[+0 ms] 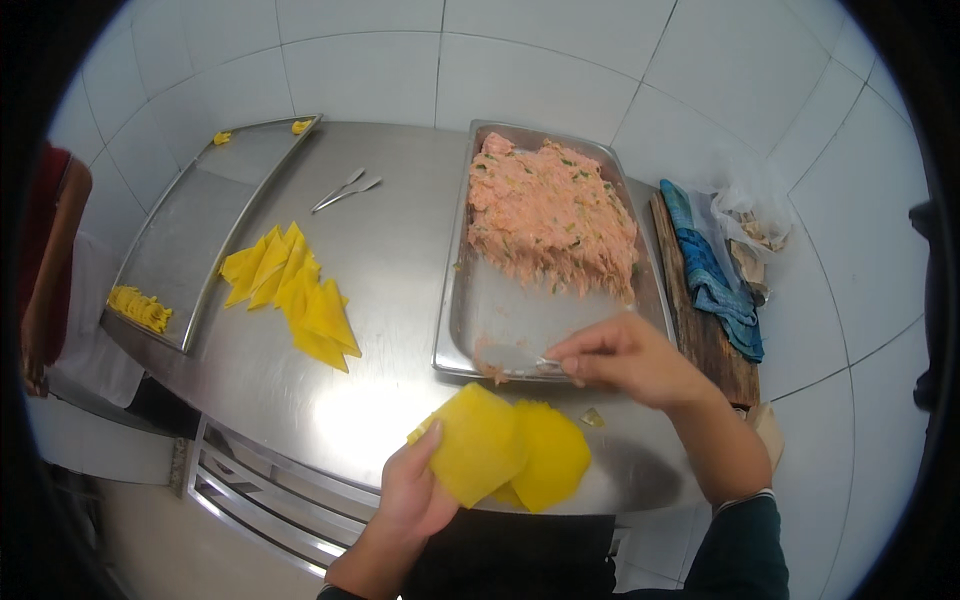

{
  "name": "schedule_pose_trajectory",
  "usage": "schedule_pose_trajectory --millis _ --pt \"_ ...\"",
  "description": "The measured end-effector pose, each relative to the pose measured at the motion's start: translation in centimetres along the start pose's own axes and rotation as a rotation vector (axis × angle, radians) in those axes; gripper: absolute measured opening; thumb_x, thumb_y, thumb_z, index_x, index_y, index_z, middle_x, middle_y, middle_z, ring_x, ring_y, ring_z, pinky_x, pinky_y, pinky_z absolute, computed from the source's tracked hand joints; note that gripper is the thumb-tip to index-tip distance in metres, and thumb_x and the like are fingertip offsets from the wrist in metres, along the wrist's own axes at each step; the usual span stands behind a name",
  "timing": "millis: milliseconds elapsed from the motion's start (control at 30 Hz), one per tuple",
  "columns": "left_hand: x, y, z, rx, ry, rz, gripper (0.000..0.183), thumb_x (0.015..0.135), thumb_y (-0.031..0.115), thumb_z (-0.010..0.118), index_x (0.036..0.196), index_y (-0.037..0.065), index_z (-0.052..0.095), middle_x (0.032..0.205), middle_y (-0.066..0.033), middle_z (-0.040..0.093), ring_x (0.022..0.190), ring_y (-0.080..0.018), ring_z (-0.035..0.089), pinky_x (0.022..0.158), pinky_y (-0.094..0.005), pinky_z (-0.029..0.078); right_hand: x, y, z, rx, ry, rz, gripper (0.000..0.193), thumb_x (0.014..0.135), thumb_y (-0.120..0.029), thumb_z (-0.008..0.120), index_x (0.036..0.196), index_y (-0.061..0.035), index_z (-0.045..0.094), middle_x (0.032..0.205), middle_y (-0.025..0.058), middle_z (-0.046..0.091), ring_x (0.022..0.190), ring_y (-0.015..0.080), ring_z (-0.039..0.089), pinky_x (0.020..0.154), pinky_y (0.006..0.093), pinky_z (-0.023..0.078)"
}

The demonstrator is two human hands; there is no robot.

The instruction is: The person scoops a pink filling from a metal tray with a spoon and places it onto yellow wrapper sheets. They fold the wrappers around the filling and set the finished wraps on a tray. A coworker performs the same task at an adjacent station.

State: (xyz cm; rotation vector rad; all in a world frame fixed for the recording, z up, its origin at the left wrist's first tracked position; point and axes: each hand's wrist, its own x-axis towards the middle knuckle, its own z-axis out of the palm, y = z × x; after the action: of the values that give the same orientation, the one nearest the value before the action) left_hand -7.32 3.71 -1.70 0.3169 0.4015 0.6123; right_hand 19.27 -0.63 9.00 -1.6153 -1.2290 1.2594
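Observation:
My left hand (pixel 412 492) is closed on a yellow dough wrapper (pixel 475 447) at the table's near edge; whether it is one sheet or several I cannot tell. Just right of it lies a pile of yellow wrappers (pixel 555 458), partly covered by the held one. Between the fingers of my right hand (pixel 625 358) is a small metal spatula (pixel 522 359), its blade low over the near end of a deep steel tray (pixel 530 318). A bit of pink filling shows by the blade's tip. Pink minced meat (pixel 550 205) with green flecks fills the tray's far part.
More yellow wrappers (pixel 320 318) lie loose left of centre, near two small metal utensils (pixel 345 192). A shallow tray (pixel 205 215) at far left bears yellow shaped pieces (pixel 140 308). Right stand a wooden board (pixel 735 375), blue cloth (pixel 712 290) and plastic bag (pixel 752 220). Another person's arm (pixel 55 245) shows left.

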Motion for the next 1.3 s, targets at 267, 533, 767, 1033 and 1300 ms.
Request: schedule_pose_trajectory --millis 267,533,767,1033,1300 --pt "1.4 -1.3 0.5 0.007 0.083 0.023 0.046 0.109 0.025 0.037 0.147 -0.001 0.04 0.144 -0.0195 0.051 0.134 -0.033 0.051 0.116 -0.0465 0.038 -3.9 1.3 2.3 -0.62 0.413 -0.403 0.02 0.089 -0.002 0.06 0.106 0.0031 0.071 0.084 0.0197 0.065 0.076 0.0374 0.064 0.07 0.0421 0.051" --pt "1.2 -0.1 -0.4 -0.004 0.072 0.086 0.044 0.109 0.023 0.036 0.143 -0.003 0.044 0.141 -0.0187 0.054 0.132 -0.0325 0.052 0.116 -0.0456 0.037 6.6 4.0 0.4 -1.011 0.288 -0.239 0.025 0.078 -0.002 0.059 0.096 0.0016 0.075 0.091 0.0244 0.069 0.087 0.0422 0.068 0.078 0.0514 0.054" --pt "1.7 0.3 -1.6 0.123 0.086 0.08 0.043 0.109 0.026 0.035 0.141 -0.001 0.047 0.14 -0.0184 0.056 0.131 -0.032 0.054 0.115 -0.0453 0.039 6.8 4.4 -0.5 -0.811 0.032 -0.171 0.028 0.076 -0.003 0.06 0.098 0.0014 0.077 0.089 0.0262 0.072 0.088 0.039 0.071 0.082 0.0448 0.056" --pt "2.0 0.7 -1.5 0.156 0.049 0.137 0.044 0.109 0.025 0.034 0.142 -0.003 0.045 0.14 -0.0191 0.055 0.131 -0.0323 0.053 0.115 -0.0454 0.039 4.8 1.4 -0.5 -0.369 -0.043 -0.121 0.024 0.086 -0.007 0.066 0.107 0.0009 0.076 0.088 0.0161 0.074 0.079 0.0235 0.068 0.075 0.0326 0.052" --pt "-0.3 -0.3 1.6 0.085 -0.045 0.138 0.045 0.108 0.028 0.037 0.142 0.0 0.044 0.142 -0.0184 0.053 0.132 -0.0315 0.053 0.117 -0.0471 0.037 -5.0 4.0 6.4 -0.545 0.303 -0.632 0.036 0.083 0.002 0.065 0.119 -0.0046 0.07 0.091 0.0139 0.066 0.079 0.0291 0.067 0.07 0.0357 0.053"
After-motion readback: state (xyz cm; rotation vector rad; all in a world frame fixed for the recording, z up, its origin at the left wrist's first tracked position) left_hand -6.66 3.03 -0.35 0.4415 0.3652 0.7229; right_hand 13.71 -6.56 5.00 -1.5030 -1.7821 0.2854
